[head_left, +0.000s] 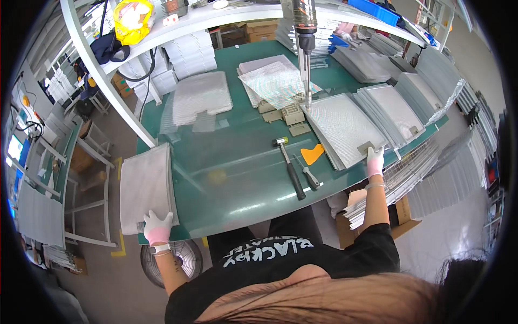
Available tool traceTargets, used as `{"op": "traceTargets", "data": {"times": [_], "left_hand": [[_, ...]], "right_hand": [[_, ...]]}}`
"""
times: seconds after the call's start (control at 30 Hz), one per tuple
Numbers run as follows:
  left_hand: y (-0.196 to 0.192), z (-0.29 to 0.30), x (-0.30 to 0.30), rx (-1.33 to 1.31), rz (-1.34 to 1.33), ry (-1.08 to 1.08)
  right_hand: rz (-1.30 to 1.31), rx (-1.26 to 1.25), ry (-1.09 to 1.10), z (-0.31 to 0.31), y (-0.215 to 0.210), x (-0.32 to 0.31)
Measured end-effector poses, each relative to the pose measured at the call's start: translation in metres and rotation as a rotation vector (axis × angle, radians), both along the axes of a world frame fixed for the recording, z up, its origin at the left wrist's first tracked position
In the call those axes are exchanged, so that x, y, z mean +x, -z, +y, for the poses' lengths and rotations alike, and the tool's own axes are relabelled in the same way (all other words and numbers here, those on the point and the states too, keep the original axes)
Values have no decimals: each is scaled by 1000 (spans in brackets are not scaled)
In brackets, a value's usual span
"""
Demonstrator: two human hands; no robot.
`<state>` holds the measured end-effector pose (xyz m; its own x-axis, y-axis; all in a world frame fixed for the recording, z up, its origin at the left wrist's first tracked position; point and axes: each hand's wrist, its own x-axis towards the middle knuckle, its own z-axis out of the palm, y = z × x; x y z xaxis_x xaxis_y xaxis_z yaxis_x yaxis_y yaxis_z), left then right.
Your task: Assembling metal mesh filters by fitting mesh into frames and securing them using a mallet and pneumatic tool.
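Note:
My left hand (158, 227), in a white glove with a pink palm, lies at the near edge of a stack of pale grey mesh panels (147, 186) on the left. Its fingers are spread, and a small grey tab (140, 225) shows beside it. My right hand (375, 163), gloved alike, grips the near right corner of a pale mesh panel (345, 127) on the right-hand stack, close to a tan tab (365, 146). Between the hands lie a hammer (291, 170), a screwdriver (307, 174) and an orange scraper (312, 154) on the green table (232, 189).
A power driver (306, 32) hangs over the table above several tan metal pieces (288, 114). More mesh panels (396, 110) stand at the right. A white shelf (216, 16) crosses the back. Below the table are a fan (186, 259) and a cardboard box (407, 210).

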<state>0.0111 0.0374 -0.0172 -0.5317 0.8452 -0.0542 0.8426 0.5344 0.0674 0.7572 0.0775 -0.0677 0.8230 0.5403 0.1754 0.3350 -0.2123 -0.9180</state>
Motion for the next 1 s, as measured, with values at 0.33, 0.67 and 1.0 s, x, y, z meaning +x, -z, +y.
{"op": "traceTargets", "data": {"times": [0.33, 0.67, 1.0], "left_hand": [[-132, -29, -70, 600, -717, 10], [-74, -45, 122, 399, -216, 606], [-55, 96, 116, 144, -423, 1021]], "right_hand": [[-763, -116, -174, -32, -60, -115], [-306, 195, -1143, 0, -46, -335], [-968, -389, -1179, 52, -9, -369]]}}
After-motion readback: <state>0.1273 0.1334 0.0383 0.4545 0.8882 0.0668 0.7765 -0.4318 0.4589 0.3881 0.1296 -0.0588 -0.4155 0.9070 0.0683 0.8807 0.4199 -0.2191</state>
